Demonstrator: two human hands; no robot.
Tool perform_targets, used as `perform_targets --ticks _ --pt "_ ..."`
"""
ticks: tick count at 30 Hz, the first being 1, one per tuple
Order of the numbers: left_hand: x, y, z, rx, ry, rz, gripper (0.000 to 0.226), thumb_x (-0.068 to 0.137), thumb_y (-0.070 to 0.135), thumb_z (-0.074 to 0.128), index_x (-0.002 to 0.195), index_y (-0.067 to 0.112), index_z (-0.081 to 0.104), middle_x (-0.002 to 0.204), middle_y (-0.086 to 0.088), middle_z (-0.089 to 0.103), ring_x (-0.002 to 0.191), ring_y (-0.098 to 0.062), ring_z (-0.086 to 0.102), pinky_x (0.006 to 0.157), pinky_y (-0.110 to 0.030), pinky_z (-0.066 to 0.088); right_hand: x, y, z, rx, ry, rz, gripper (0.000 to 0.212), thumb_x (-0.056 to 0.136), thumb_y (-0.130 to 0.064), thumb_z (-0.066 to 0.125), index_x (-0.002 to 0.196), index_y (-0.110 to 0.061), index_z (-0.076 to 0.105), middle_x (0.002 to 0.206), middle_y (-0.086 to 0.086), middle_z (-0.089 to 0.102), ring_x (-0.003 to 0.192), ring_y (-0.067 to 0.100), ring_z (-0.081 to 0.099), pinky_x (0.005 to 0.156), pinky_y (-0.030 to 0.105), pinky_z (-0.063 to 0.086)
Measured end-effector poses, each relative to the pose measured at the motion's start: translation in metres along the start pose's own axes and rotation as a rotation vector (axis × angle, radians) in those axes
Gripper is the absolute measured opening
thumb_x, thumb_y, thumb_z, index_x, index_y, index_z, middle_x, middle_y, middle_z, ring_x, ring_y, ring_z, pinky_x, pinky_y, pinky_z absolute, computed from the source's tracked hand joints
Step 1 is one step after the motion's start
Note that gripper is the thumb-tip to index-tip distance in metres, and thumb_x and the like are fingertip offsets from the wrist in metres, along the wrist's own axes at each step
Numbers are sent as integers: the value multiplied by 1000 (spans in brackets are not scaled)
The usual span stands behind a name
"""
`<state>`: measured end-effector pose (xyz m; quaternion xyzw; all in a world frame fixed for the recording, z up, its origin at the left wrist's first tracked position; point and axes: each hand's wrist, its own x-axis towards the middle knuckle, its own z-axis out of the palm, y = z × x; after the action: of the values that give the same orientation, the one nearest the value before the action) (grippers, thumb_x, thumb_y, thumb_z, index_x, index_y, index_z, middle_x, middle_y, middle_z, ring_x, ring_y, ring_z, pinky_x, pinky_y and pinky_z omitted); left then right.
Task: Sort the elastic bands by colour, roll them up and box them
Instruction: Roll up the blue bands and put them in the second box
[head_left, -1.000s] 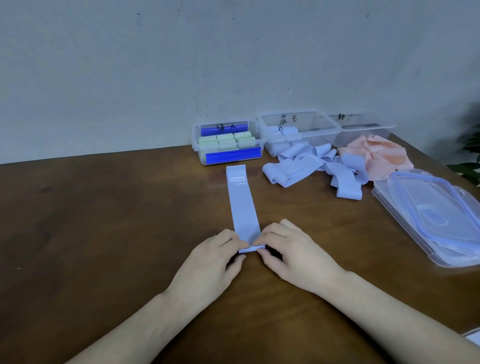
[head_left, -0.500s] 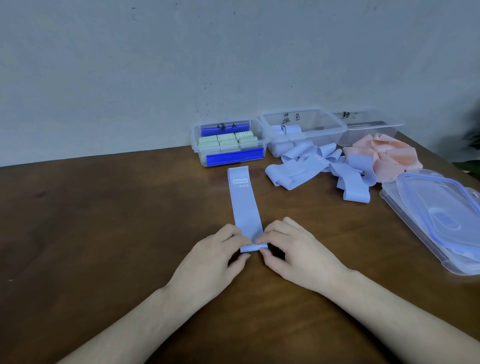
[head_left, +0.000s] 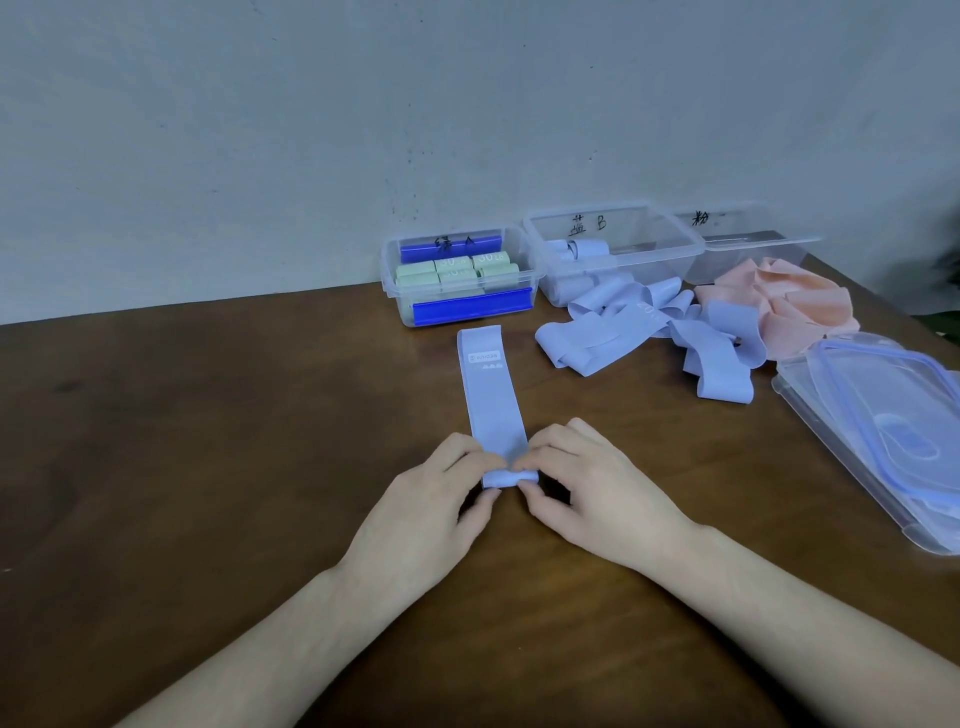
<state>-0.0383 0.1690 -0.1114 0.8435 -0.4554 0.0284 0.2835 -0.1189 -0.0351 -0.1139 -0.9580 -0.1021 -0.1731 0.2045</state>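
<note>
Both hands are down on the brown surface (head_left: 208, 467), working the near end of a pale blue band (head_left: 491, 395) that lies flat and stretches straight away from the person. The left hand (head_left: 426, 512) has its fingers curled in, thumb and fingertips pinching the left side of a small roll at the band's near end. The right hand (head_left: 597, 493) mirrors it, fingers bent, thumb tucked under, gripping the right side of that same roll. Just a short turn of the band is wound up; the rest lies unrolled, a white printed label showing near its far end.

Up against the wall, the left box (head_left: 395, 291) holds green rolls (head_left: 457, 273) packed side by side, with dark blue strips at its front and back. Just beside it on the right sits the middle box (head_left: 675, 234), clear plastic, with a couple of pale blue pieces inside. A third clear box (head_left: 779, 249) stands further right. In front of those two boxes, a loose heap of pale blue bands (head_left: 623, 332) sprawls on the surface, touching a pile of pink bands (head_left: 789, 296) to its right. At the right edge lie clear lids (head_left: 883, 431) with blue rims, stacked.
</note>
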Motion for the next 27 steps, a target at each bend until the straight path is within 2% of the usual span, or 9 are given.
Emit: perform_targets --ticks 5,7,11,18,23,27 --pt "6 -5 0 55 16 39 15 90 21 70 105 22 70 103 14 59 62 -5 54 59 -10 39 3 2 1 -11 0 30 26 95 -30 64 119 -23 71 108 -14 58 94 2 43 85 13 38" --pt "7 -5 0 51 31 41 14 91 22 69 105 21 70 103 13 60 59 -5 52 57 -14 45 3 4 0 -14 -3 37 30 94 -32 65 124 -24 68 111 -14 57 96 0 42 86 11 37" --pt "11 -8 0 62 42 21 16 96 24 62 110 21 71 106 13 57 65 -9 58 60 -23 51 6 6 0 -23 -5 12 16 94 -26 68 110 -24 68 106 -15 58 90 4 44 83 16 40" --pt "17 -11 1 51 38 11 18 94 24 65 111 22 70 106 13 58 69 -8 59 62 -15 45 15 9 0 -47 -4 45 21 97 -30 62 112 -22 73 104 -12 59 91 5 44 83 18 41" --pt "20 -13 2 56 15 -27 22 91 23 68 113 22 69 107 13 58 64 -7 54 61 -12 38 15 8 1 -28 -36 66 32 95 -36 61 126 -26 66 110 -14 58 94 8 46 87 16 40" --pt "25 -13 3 62 -8 -51 20 95 27 62 113 21 68 109 15 51 66 -9 54 60 -11 36 19 9 1 9 -27 56 18 94 -28 65 112 -28 67 101 -15 58 86 8 46 80 19 42"
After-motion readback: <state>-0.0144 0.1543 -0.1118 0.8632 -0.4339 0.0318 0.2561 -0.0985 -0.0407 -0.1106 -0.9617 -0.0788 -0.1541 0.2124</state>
